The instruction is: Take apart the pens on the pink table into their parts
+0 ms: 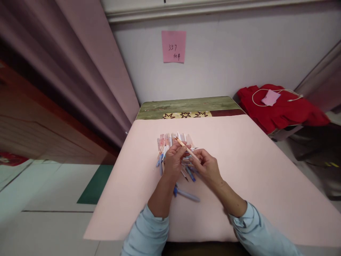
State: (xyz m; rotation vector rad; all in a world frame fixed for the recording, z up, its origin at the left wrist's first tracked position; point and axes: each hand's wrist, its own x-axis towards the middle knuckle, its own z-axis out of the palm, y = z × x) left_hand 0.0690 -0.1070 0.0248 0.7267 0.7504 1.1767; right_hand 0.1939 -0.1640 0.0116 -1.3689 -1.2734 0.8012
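A slim peach-coloured pen (191, 153) is held slantwise between my two hands. My left hand (173, 161) pinches its upper part, close to the brownish end. My right hand (209, 166) is closed on the lower end with thumb and fingers. Beneath and around the hands lie many loose pens, among them a blue pen (190, 174); the hands cover part of this heap. Just behind it, clear and pinkish pen caps (162, 138) stand in a rough row. Nearer to me lies a grey-blue pen (188, 195) with a bright blue piece at its left end.
A pale pink sheet (239, 153) covers most of the table, whose green patterned top (186, 105) shows at the back. Red cloth (282, 110) with a white cable (255, 97) lies to the right. A pink note (173, 47) hangs on the wall; a curtain (106, 71) is at left.
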